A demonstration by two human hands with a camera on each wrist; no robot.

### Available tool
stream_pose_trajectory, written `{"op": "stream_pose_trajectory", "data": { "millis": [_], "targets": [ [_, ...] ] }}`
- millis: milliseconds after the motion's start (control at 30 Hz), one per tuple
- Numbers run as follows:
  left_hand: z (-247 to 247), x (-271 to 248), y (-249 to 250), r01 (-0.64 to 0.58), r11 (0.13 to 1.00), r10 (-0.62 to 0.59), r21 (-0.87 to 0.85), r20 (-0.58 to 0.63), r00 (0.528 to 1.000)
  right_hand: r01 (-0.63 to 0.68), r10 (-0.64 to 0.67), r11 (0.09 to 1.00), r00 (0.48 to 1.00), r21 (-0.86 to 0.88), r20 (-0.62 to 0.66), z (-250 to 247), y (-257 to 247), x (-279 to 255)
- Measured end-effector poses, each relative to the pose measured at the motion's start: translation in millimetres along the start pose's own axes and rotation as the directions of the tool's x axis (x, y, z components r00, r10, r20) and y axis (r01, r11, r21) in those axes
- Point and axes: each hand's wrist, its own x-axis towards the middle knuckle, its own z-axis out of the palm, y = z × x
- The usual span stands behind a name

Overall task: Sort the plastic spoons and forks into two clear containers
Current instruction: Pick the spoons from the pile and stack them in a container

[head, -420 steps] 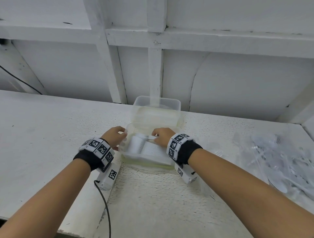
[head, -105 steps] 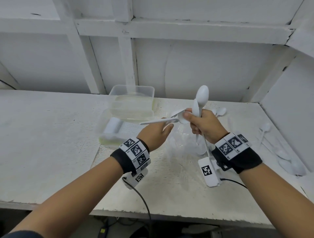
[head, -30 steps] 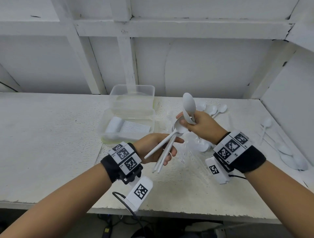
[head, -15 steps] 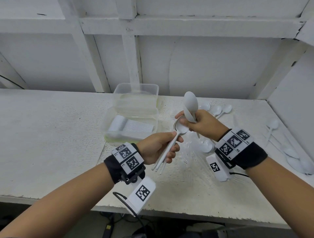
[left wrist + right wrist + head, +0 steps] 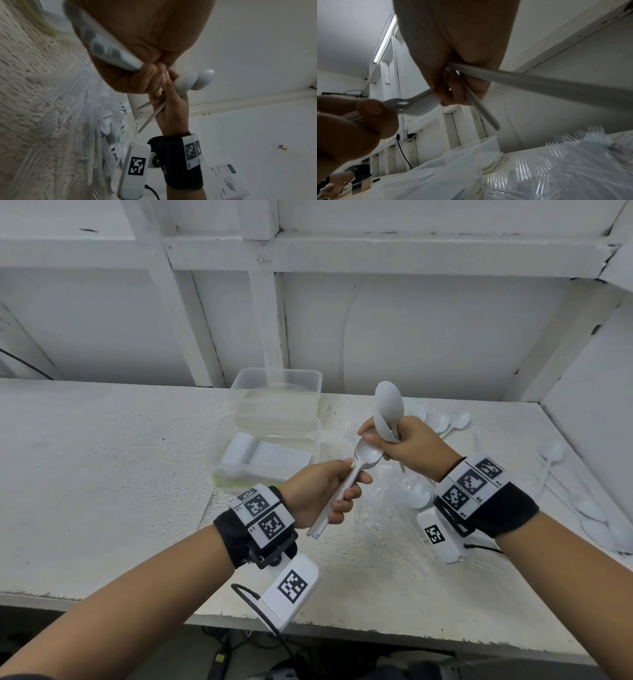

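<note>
Now the left hand (image 5: 322,491) has closed tighter round its nested spoons (image 5: 346,484), bowls meeting the right hand (image 5: 407,448), which grips two more upright. Both hover just right of the near container (image 5: 219,450); another spoon seems about to join the stack.

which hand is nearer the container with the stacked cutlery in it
Left. The left hand, gripping a bundle of spoons, is just in front of the near container's right corner. The right hand, holding more spoons, is further off to its right.
</note>
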Motion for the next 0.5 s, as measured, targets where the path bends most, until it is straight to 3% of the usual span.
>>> {"op": "stream_pose_trajectory", "data": {
  "millis": [167,333,500],
  "targets": [
    [0,4,-1,-0.060,0.998,0.060,-0.029,-0.018,0.998,-0.001,0.001,1.000,1.000,-0.003,-0.006,3,-4,2],
    [-5,10,-5,-0.216,0.972,0.233,0.095,-0.237,0.943,-0.124,0.139,0.988,0.975,0.091,-0.175,11,0,1],
    [-6,16,-9,-0.271,0.961,0.272,0.056,-0.368,0.889,-0.233,0.280,0.934,0.948,0.270,-0.154,27,1,-1]
  ]
}}
